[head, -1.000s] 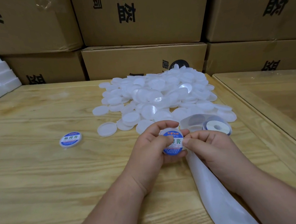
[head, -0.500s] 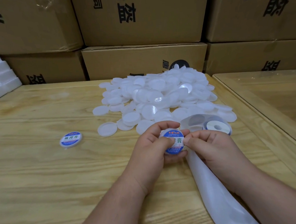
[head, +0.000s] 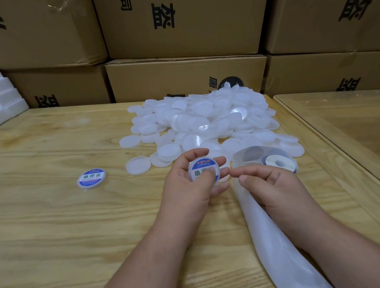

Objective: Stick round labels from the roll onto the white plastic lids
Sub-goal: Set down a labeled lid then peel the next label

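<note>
Your right hand (head: 273,183) has let go of the lid (head: 203,170) and hangs loosely curled, holding nothing; your left hand (head: 188,181) grips it, thumb pressing its blue-and-white label. One labelled lid (head: 91,178) lies on the table (head: 44,219); the pile of bare lids (head: 205,123) remains.

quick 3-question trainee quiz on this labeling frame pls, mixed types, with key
1. True or false: the left hand holds a lid in hand that already bears a label.
2. Where does the finished labeled lid lie? A) on the pile of plain lids B) alone on the wooden table, left of the pile C) on a cardboard box
3. What lies under the right hand?

Key: 1 true; 2 B; 3 backing strip from the label roll.
</note>
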{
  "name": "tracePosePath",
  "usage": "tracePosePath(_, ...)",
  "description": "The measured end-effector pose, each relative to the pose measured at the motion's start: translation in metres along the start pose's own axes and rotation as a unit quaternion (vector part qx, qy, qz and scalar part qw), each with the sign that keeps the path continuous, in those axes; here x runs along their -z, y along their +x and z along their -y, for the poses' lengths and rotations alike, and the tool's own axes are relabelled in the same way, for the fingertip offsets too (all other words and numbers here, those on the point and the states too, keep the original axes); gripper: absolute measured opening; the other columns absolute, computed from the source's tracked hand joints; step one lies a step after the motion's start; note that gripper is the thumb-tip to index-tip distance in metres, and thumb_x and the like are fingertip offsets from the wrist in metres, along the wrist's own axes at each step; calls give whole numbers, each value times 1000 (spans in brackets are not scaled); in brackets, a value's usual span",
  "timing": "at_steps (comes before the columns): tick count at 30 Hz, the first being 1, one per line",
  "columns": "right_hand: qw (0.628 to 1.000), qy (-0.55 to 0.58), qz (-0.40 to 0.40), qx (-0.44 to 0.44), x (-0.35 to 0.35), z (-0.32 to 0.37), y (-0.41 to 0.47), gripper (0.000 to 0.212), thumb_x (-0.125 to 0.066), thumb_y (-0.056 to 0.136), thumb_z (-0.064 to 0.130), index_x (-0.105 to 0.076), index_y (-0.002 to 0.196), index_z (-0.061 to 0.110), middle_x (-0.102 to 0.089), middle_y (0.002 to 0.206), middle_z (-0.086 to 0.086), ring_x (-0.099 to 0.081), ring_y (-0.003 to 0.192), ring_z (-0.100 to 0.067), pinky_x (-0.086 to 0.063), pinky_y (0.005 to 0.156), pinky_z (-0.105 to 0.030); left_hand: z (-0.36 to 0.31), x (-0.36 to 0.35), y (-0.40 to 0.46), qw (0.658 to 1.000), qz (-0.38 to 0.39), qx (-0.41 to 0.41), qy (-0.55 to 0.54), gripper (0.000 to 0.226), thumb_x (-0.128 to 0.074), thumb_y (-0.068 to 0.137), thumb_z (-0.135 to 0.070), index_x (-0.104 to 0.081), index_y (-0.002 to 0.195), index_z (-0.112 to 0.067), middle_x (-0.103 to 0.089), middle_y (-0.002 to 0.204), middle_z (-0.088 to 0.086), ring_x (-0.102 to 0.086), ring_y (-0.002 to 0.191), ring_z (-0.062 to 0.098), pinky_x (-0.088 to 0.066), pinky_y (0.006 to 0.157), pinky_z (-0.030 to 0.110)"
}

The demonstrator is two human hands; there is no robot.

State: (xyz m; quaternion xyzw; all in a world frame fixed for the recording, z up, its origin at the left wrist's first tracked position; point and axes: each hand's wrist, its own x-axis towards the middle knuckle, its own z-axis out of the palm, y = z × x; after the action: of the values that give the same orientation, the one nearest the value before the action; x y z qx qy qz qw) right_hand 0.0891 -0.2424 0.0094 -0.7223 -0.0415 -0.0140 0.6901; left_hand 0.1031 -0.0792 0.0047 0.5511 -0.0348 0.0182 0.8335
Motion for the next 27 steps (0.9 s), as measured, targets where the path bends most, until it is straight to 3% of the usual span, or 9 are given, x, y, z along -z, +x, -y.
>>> tracePosePath(3,1000,-20,-11,-12,1,-2,1,23,-63,96,12,-80,91,27,-41,47,12,-35,43,-3,-32,44,-12,-2,2,1,999,-38,-8,1,24,-72,94,-22,-65,117,-17,-79,98,8,-78,88,26,-61,64,28)
tracePosePath(6,999,-30,-14,-7,1,-3,1,15,-68,93,19,-80,90,28,-42,47,11,-36,45,-5,-34,46,-14,-4,4,2,998,-63,0,24,33,-49,103,-47,-64,110,-19,-79,90,8,-77,69,25,-58,51,27)
tracePosePath(8,999,-31,-11,-3,2,-2,1,10,-71,85,30,-79,90,28,-39,48,8,-34,46,-8,-32,46,-18,-5,5,4,997,-80,1,23,38,-40,104,-55,-63,102,-25,-77,77,8,-65,46,21,-51,42,27)
tracePosePath(11,999,-42,-8,12,3,-4,1,15,-68,82,31,-79,90,28,-37,48,8,-31,45,-8,-31,44,-17,-2,5,7,994,-107,-17,20,35,-40,106,-50,-65,88,-34,-62,58,4,-44,37,15,-44,39,25)
tracePosePath(13,999,-43,-6,12,3,-4,1,9,-71,86,26,-80,89,27,-35,49,6,-30,45,-9,-29,43,-17,1,7,10,992,-119,-31,18,23,-41,107,-44,-60,99,-34,-59,57,2,-44,40,14,-43,41,25)
tracePosePath(16,999,-47,-8,3,5,-7,1,18,-66,94,16,-80,90,26,-36,54,0,-30,48,-12,-28,45,-21,2,14,16,989,-140,-45,-2,14,-41,108,-37,-52,115,-40,-62,62,-1,-48,44,12,-46,44,25)
tracePosePath(21,999,-35,-14,2,5,-8,2,17,-65,92,16,-80,90,23,-35,52,3,-28,48,-11,-27,43,-20,-7,34,29,955,-272,-51,-107,36,-43,98,-13,-49,114,-44,-68,72,-2,-49,47,13,-47,47,27)
tracePosePath(24,999,-31,-15,0,6,-11,3,15,-66,92,17,-80,91,22,-33,52,1,-26,48,-13,-23,43,-22,-19,51,37,919,-356,-70,-155,49,-42,95,-5,-42,127,-42,-73,82,1,-49,45,12,-48,48,26)
tracePosePath(27,1000,-18,-16,-7,5,-11,3,15,-66,91,16,-80,90,20,-34,51,1,-27,44,-11,-24,42,-18,-28,68,37,898,-400,-106,-147,62,-44,100,-7,-28,137,-53,-79,90,-4,-55,47,11,-53,54,25)
